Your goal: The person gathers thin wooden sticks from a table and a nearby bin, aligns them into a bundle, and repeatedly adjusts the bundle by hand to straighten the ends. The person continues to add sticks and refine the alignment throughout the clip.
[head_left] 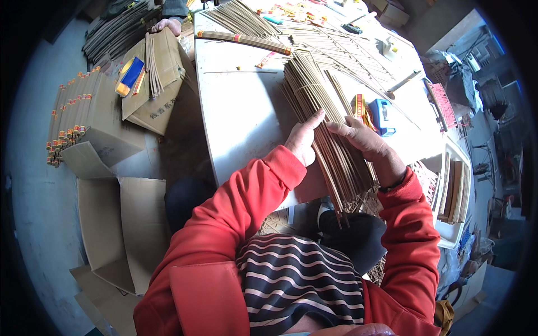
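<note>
Bench (241, 112): white, it fills your view from 12 to 2 o'clock.
Incense stick bundle (322, 120): fanned across the bench edge at center.
Left hand (304, 140): your fingers press flat on the sticks.
Right hand (367, 143): open, spread over the bundle at 3 o'clock.
</note>
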{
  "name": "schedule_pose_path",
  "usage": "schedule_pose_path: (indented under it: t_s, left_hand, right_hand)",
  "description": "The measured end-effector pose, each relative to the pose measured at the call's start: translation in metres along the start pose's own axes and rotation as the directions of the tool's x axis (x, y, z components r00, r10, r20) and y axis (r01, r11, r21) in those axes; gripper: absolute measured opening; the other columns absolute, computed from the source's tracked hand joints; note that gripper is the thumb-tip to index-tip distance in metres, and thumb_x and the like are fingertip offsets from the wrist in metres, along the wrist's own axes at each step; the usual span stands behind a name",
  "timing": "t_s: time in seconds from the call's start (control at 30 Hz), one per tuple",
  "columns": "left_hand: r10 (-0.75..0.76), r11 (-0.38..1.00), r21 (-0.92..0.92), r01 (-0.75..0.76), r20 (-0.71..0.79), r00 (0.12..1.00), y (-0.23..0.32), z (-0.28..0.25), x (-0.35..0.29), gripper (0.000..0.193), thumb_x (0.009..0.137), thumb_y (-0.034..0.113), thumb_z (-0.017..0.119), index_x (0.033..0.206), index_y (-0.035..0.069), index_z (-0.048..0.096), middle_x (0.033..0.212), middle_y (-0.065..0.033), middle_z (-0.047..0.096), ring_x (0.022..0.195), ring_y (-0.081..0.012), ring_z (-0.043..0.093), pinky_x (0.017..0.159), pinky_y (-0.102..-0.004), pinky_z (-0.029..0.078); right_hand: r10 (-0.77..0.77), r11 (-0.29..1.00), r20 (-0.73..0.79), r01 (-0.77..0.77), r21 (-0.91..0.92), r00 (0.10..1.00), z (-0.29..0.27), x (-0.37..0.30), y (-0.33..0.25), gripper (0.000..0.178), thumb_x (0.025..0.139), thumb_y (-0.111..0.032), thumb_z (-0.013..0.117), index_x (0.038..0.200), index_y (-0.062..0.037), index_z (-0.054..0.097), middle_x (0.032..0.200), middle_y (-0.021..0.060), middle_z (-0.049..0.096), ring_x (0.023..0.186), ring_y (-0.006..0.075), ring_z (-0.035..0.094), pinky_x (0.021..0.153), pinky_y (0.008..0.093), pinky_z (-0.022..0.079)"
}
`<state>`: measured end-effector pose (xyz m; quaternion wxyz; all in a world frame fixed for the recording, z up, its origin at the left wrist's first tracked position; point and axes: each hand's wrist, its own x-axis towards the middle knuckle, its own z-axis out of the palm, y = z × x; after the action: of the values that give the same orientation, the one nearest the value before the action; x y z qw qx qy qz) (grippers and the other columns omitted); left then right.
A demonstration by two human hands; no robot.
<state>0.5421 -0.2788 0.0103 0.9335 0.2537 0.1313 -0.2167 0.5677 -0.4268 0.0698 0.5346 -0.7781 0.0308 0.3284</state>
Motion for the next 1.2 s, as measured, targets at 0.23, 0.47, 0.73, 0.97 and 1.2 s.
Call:
schedule_pose_path:
  t_s: [0.23,0.47,0.73,0.97,1.2]
  left_hand:
    - [0.042,0.998,-0.058,-0.039,0.063,0.997,-0.003,-0.007,0.005,0.05,0.081,0.036,0.064,0.116,0.003,0.051,0.109,-0.0109,0.058,0.098,-0.0222,0.057,0.085,-0.0393,0.047]
    - [0.167,0.984,0.045,-0.172,0.093,0.982,-0.008,-0.008,0.003,0.053,0.081,0.036,0.064,0.12,0.006,0.048,0.113,-0.0087,0.057,0.101,-0.0215,0.057,0.088,-0.0393,0.046]
    - [0.301,0.948,0.077,-0.307,0.084,0.95,-0.009,-0.002,-0.006,0.048,0.081,0.029,0.066,0.119,0.004,0.049,0.111,-0.0069,0.057,0.098,-0.0187,0.057,0.085,-0.0345,0.047]
    - [0.42,0.881,0.269,-0.389,-0.068,0.905,-0.013,0.004,0.008,0.046,0.078,0.012,0.068,0.107,-0.011,0.04,0.101,-0.0163,0.056,0.087,-0.0174,0.058,0.075,-0.0289,0.05]
    - [0.513,0.779,0.508,-0.367,-0.179,0.84,-0.02,0.007,0.016,0.031,0.077,0.005,0.066,0.098,-0.009,0.048,0.095,-0.0137,0.059,0.08,-0.0159,0.059,0.072,-0.0286,0.05]
  right_hand:
    - [-0.016,0.966,0.078,-0.005,0.257,0.997,-0.001,0.006,0.003,0.07,0.072,-0.031,0.072,0.116,0.012,0.038,0.101,0.0199,0.056,0.085,0.0238,0.061,0.073,0.0321,0.051]
    - [-0.078,0.981,-0.073,0.09,0.173,0.994,0.012,-0.006,0.003,0.091,0.066,-0.029,0.079,0.125,0.0136,0.025,0.108,0.0232,0.051,0.094,0.0249,0.057,0.078,0.032,0.049]
    - [-0.269,0.963,-0.146,0.269,-0.02,0.952,0.015,-0.015,0.004,0.084,0.067,-0.033,0.078,0.122,0.0112,0.032,0.107,0.0191,0.05,0.097,0.0215,0.052,0.082,0.0301,0.045]
    - [-0.251,0.94,0.084,0.264,-0.216,0.964,-0.006,0.004,0.007,0.062,0.079,-0.044,0.064,0.11,0.0071,0.048,0.097,0.0143,0.058,0.087,0.0162,0.054,0.078,0.0313,0.043]
    - [-0.399,0.851,-0.041,0.353,-0.389,0.916,-0.042,0.047,0.008,0.05,0.08,-0.023,0.062,0.121,0.003,0.049,0.118,0.0212,0.054,0.11,0.0233,0.052,0.091,0.0305,0.042]
